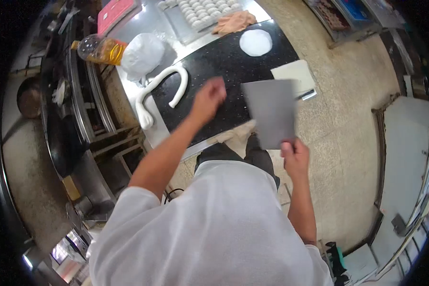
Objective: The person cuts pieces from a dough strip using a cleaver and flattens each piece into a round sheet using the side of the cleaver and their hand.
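My right hand (295, 155) grips the near edge of a flat grey rectangular sheet (273, 114), which is held up beside the black worktop and hides part of it. My left hand (211, 97) hovers above the black worktop (224, 59); motion blurs its fingers, and nothing clearly shows in it. Left of that hand, a long white dough rope (157, 78) lies in a hooked curve across the worktop's left edge. A flat white round thing (256, 43) rests toward the back. Partly behind the grey sheet are a cream-coloured board (298, 71) and a dark-handled tool (306, 94).
At the back stands a tray of round white dough pieces (205, 12), with a peach-coloured cloth (234, 22) beside it. A bottle of yellow oil (102, 50) and a white plastic bag (143, 55) sit on the left. A stove with a wok (29, 97) is further left.
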Available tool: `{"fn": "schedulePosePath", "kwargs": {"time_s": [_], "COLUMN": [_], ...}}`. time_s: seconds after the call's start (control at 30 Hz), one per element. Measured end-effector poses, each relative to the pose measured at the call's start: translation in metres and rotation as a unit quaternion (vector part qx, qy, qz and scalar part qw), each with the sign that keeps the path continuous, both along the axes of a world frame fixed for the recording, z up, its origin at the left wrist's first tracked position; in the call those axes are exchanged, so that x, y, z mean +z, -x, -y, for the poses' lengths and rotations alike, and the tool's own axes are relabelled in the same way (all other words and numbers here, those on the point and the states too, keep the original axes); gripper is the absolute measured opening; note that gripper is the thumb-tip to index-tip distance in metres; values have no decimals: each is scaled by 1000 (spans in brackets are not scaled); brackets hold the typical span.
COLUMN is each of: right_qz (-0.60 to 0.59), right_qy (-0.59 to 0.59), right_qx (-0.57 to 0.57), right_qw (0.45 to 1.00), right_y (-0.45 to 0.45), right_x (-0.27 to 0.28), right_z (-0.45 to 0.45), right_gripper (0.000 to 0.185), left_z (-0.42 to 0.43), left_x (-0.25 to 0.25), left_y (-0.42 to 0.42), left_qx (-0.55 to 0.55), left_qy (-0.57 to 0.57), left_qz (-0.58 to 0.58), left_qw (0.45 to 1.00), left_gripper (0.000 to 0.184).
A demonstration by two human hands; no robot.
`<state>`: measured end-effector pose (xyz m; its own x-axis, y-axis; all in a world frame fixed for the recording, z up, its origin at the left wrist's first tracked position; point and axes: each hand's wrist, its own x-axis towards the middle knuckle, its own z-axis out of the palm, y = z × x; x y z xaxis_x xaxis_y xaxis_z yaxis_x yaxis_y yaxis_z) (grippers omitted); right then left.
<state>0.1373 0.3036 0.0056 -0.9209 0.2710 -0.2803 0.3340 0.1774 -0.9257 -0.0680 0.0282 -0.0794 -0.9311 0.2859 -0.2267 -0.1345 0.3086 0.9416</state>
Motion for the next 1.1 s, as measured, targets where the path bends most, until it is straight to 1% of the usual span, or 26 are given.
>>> {"fn": "schedulePosePath", "kwargs": {"time_s": [0.03, 0.07, 0.1, 0.13, 0.2, 0.23, 0.27, 0.3, 0.33, 0.37, 0.4, 0.47, 0.5, 0.53, 0.57, 0.6, 0.63, 0.7, 0.73, 0.8, 0.83, 0.9, 0.97, 1.0, 1.07, 1.1], "right_qz": [-35, -71, -80, -77, 37, 118, 115, 108, 102, 95, 99, 140, 142, 190, 92, -6, -2, 5, 6, 86, 120, 110, 104, 114, 125, 138], "right_qy": [49, 96, 101, 103, 280, 285, 282, 308, 333, 328, 320, 210, 120, -11, -161, -304, -311, -417, -423, -421, -406, -409, -407, -384, -361, -334], "right_qx": [-29, -60, -108, -101, -221, -230, -222, -237, -253, -246, -248, -161, -92, -21, 66, 153, 149, 234, 229, 297, 306, 302, 300, 297, 282, 249], "right_qw": [998, 991, 986, 986, 933, 923, 926, 915, 903, 907, 909, 954, 978, 982, 980, 940, 939, 878, 877, 853, 852, 854, 857, 867, 880, 899], "right_y": [1, 4, 17, 30, 58, 64, 64, 60, 56, 52, 47, 39, 33, 39, 38, 39, 44, 60, 69, 87, 92, 91, 81, 70, 49, 32], "right_x": [-9, -22, -36, -45, -59, -63, -64, -60, -54, -42, -33, -16, -11, 16, 14, 12, 20, 37, 42, 46, 34, 24, 19, 19, 19, 19], "right_z": [-10, -17, -20, -17, -9, -4, 1, 10, 21, 35, 52, 82, 100, 125, 144, 160, 180, 217, 233, 251, 251, 245, 233, 225, 207, 199], "right_gripper": [34, 34, 32, 32, 28, 26, 26, 25, 24, 21, 21, 18, 17, 16, 16, 16, 16, 15, 15, 15, 14, 15, 15, 15, 14, 15], "left_z": [6, 14, 16, 28, 54, 69, 84, 97, 112, 124, 129, 142, 148, 153, 159, 163, 166, 170, 171, 171, 173, 178, 181, 179, 195, 189], "left_x": [23, 26, 28, 29, 37, 29, 19, 25, 25, 31, 36, 32, 31, 29, 25, 19, 16, 15, 18, 20, 20, 23, 28, 28, 13, 31], "left_y": [-43, -74, -104, -122, -134, -132, -122, -105, -87, -68, -50, -24, -12, -3, 0, -1, 2, 8, 10, 13, 14, 21, 21, 22, 34, 31], "left_qx": [-97, -154, -133, -128, -96, -14, 69, 104, 142, 145, 155, 94, 94, 37, -23, -27, -41, -57, -57, -58, -67, -80, -66, -6, -51, -51], "left_qy": [108, 70, 28, -9, 97, 92, 86, 104, 145, 214, 196, 202, 192, 212, 230, 221, 208, 189, 186, 178, 174, 169, 164, 63, 72, 149], "left_qz": [-82, -24, 33, 118, 81, 60, 37, -55, -99, -187, -241, -247, -244, -254, -262, -258, -261, -272, -280, -288, -290, -296, -201, -193, -196, -172], "left_qw": [986, 985, 990, 985, 987, 994, 993, 988, 974, 948, 938, 943, 946, 943, 937, 940, 942, 942, 940, 939, 939, 937, 964, 979, 977, 972], "left_gripper": [39, 38, 34, 33, 31, 29, 27, 25, 29, 35, 40, 33, 33, 30, 27, 27, 28, 30, 27, 25, 25, 25, 25, 23, 19, 27]}}
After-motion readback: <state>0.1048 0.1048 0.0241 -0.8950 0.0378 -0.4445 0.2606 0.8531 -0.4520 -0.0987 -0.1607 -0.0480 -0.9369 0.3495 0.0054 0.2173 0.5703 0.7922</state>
